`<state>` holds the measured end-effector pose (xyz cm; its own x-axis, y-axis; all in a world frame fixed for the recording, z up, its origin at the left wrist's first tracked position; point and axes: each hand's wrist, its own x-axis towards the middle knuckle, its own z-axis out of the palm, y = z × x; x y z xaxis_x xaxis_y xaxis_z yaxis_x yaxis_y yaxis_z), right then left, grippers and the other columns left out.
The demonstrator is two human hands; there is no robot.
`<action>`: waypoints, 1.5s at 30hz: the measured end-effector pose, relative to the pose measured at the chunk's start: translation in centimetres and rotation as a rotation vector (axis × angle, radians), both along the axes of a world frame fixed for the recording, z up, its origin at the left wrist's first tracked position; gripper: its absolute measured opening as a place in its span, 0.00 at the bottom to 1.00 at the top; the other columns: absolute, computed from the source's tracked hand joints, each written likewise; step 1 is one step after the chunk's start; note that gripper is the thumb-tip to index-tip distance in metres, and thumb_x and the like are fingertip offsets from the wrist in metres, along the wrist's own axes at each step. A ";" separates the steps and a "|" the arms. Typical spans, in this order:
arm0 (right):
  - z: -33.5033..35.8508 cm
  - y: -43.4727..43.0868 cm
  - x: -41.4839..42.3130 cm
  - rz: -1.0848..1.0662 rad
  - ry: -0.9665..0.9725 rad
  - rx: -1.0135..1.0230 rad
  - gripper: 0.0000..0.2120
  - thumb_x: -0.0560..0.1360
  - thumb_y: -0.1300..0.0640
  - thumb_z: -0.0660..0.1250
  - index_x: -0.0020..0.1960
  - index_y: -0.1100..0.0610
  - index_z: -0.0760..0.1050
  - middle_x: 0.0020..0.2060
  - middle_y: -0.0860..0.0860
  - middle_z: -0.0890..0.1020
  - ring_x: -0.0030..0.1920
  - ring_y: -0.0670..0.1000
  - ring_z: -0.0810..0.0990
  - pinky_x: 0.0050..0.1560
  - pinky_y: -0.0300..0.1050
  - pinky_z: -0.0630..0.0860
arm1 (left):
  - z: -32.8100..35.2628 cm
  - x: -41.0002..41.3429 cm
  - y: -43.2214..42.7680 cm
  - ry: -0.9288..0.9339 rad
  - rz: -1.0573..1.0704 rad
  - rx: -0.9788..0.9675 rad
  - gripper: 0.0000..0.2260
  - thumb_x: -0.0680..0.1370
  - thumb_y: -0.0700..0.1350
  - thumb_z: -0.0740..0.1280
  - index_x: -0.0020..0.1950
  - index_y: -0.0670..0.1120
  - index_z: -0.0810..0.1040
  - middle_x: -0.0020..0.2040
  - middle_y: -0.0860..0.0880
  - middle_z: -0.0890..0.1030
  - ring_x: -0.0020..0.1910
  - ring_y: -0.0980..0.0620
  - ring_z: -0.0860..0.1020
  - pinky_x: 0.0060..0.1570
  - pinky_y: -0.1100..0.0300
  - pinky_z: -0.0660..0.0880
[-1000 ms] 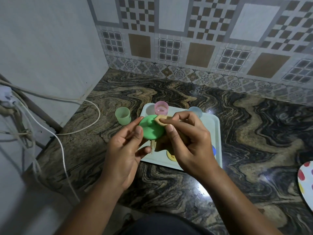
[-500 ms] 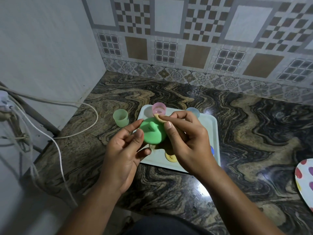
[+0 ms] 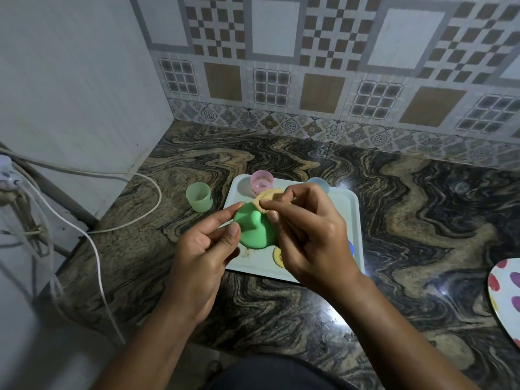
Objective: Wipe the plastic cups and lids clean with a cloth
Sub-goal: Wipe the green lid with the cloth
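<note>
now wiping the green lid (image 3: 253, 229) just above the tray's (image 3: 349, 220) left half: gripping its edge in the left hand (image 3: 202, 257), pinching the tan cloth (image 3: 267, 196) against its far rim with the right hand (image 3: 312, 237). next, likely turning the lid under the cloth.

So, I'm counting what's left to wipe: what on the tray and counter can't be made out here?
Head view only.
Yellow lid: mostly under the right hand.
Blue piece beside it: only a sliver shows; lid or not, unclear.
Blue cup: lower part behind the same hand.
Cloth: mostly bunched inside that hand.
Spotted plate: cut by the right edge.
</note>
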<state>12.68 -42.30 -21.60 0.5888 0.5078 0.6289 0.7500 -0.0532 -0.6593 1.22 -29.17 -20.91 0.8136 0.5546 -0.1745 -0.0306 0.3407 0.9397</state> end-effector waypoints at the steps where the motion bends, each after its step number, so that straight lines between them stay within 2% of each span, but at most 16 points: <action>1: 0.1 0.2 0.3 -0.003 0.010 -0.015 0.09 0.79 0.65 0.70 0.57 0.63 0.85 0.50 0.57 0.77 0.45 0.48 0.79 0.47 0.34 0.71 | -0.1 0.0 0.0 0.007 -0.004 0.012 0.18 0.75 0.43 0.71 0.65 0.46 0.79 0.55 0.46 0.86 0.56 0.52 0.82 0.55 0.54 0.75; 3: 0.4 0.4 0.9 -0.024 0.047 -0.012 0.09 0.80 0.64 0.69 0.57 0.61 0.86 0.50 0.56 0.77 0.44 0.46 0.79 0.47 0.35 0.73 | -0.1 0.1 -0.1 0.009 0.001 -0.012 0.19 0.74 0.45 0.68 0.65 0.47 0.79 0.56 0.47 0.85 0.57 0.52 0.82 0.52 0.55 0.75; 7: 0.7 0.0 0.5 -0.008 0.091 0.097 0.08 0.80 0.63 0.69 0.56 0.62 0.86 0.50 0.57 0.77 0.45 0.53 0.82 0.43 0.51 0.79 | -0.1 0.3 0.6 -0.017 0.043 -0.129 0.15 0.80 0.41 0.63 0.65 0.49 0.77 0.56 0.45 0.85 0.51 0.51 0.84 0.39 0.58 0.79; 9: 0.7 0.0 -0.4 0.066 0.060 0.097 0.08 0.80 0.64 0.69 0.56 0.63 0.85 0.49 0.57 0.77 0.46 0.54 0.82 0.44 0.48 0.80 | -0.1 0.2 0.8 -0.010 0.048 -0.145 0.13 0.82 0.41 0.60 0.64 0.51 0.78 0.57 0.46 0.85 0.50 0.51 0.84 0.38 0.59 0.79; 13: 0.0 0.8 -1.4 0.073 -0.003 0.038 0.09 0.78 0.68 0.70 0.56 0.65 0.85 0.49 0.58 0.76 0.44 0.48 0.79 0.45 0.35 0.77 | 0.2 -0.1 0.8 -0.031 0.001 -0.137 0.17 0.80 0.43 0.62 0.69 0.48 0.76 0.62 0.43 0.82 0.61 0.44 0.81 0.54 0.45 0.79; 17: -0.2 1.3 -0.8 0.024 0.010 0.009 0.08 0.79 0.65 0.69 0.55 0.64 0.85 0.49 0.57 0.77 0.44 0.51 0.80 0.45 0.38 0.76 | -0.2 -0.9 0.9 -0.047 -0.024 -0.069 0.20 0.76 0.41 0.66 0.68 0.47 0.77 0.60 0.45 0.83 0.55 0.50 0.83 0.39 0.59 0.79; 21: 0.4 2.0 0.5 0.013 0.122 -0.048 0.08 0.80 0.60 0.69 0.52 0.60 0.87 0.47 0.53 0.78 0.49 0.43 0.79 0.50 0.32 0.72 | -0.5 -1.6 0.9 -0.051 -0.075 -0.053 0.19 0.76 0.41 0.65 0.67 0.48 0.78 0.62 0.47 0.83 0.56 0.50 0.81 0.40 0.58 0.78; 25: -0.1 2.2 0.1 0.055 0.447 0.040 0.10 0.81 0.52 0.68 0.55 0.51 0.87 0.47 0.46 0.79 0.48 0.52 0.82 0.45 0.59 0.81 | -0.5 -2.2 2.3 -0.058 -0.016 -0.074 0.19 0.76 0.41 0.64 0.67 0.49 0.78 0.63 0.49 0.82 0.56 0.48 0.80 0.41 0.57 0.79; 27: -0.3 2.4 -1.0 0.126 0.518 0.076 0.10 0.80 0.52 0.68 0.57 0.50 0.87 0.48 0.47 0.80 0.48 0.55 0.82 0.43 0.61 0.81 | -0.5 -2.5 2.8 -0.050 0.040 -0.040 0.19 0.75 0.41 0.65 0.66 0.49 0.79 0.62 0.49 0.83 0.57 0.46 0.82 0.44 0.56 0.80; 30: -0.5 2.9 -2.7 0.157 0.498 0.063 0.11 0.81 0.54 0.68 0.61 0.47 0.85 0.50 0.49 0.81 0.53 0.52 0.82 0.48 0.51 0.82 | -0.6 -2.8 2.9 -0.038 0.143 0.024 0.16 0.76 0.38 0.66 0.62 0.47 0.80 0.58 0.48 0.85 0.58 0.46 0.83 0.47 0.54 0.82; 32: -0.7 3.2 -3.2 0.171 0.532 0.060 0.12 0.81 0.53 0.68 0.62 0.47 0.84 0.49 0.47 0.80 0.51 0.54 0.83 0.43 0.50 0.83 | -0.7 -3.0 2.8 -0.020 0.185 0.098 0.14 0.78 0.35 0.66 0.60 0.47 0.82 0.56 0.47 0.86 0.57 0.45 0.83 0.49 0.51 0.82; 36: -0.8 3.5 -3.6 0.172 0.497 0.038 0.12 0.80 0.51 0.67 0.61 0.46 0.84 0.48 0.44 0.80 0.52 0.48 0.82 0.43 0.38 0.80 | -0.6 -3.6 2.8 0.004 0.199 0.216 0.14 0.74 0.47 0.71 0.59 0.52 0.84 0.54 0.38 0.84 0.57 0.37 0.82 0.58 0.39 0.79; 38: -0.5 3.6 -3.7 0.175 0.476 0.054 0.12 0.80 0.53 0.67 0.61 0.48 0.84 0.49 0.48 0.81 0.52 0.48 0.82 0.44 0.36 0.79 | -0.3 -3.7 2.7 0.001 0.200 0.181 0.15 0.73 0.46 0.71 0.59 0.50 0.83 0.54 0.42 0.86 0.57 0.42 0.83 0.54 0.46 0.82; 40: -0.5 3.9 -3.6 0.164 0.429 0.067 0.10 0.81 0.56 0.68 0.61 0.49 0.84 0.50 0.51 0.81 0.53 0.48 0.82 0.48 0.37 0.79 | -0.1 -3.8 2.8 -0.031 0.178 0.094 0.15 0.73 0.42 0.69 0.60 0.47 0.82 0.55 0.46 0.86 0.57 0.46 0.83 0.47 0.54 0.83; 42: -0.6 4.1 -3.3 0.134 0.370 0.059 0.10 0.81 0.56 0.68 0.60 0.49 0.85 0.50 0.50 0.81 0.54 0.50 0.82 0.51 0.46 0.81 | 0.2 -3.9 2.9 -0.060 0.170 0.025 0.15 0.74 0.39 0.69 0.60 0.44 0.81 0.54 0.45 0.86 0.55 0.45 0.84 0.42 0.57 0.82; 45: -0.3 4.2 -2.5 0.118 0.206 0.047 0.10 0.80 0.57 0.70 0.60 0.55 0.85 0.49 0.51 0.79 0.51 0.52 0.82 0.48 0.52 0.82 | 0.4 -3.8 3.3 -0.072 0.220 -0.010 0.15 0.72 0.38 0.70 0.58 0.43 0.82 0.50 0.45 0.87 0.50 0.45 0.85 0.40 0.59 0.82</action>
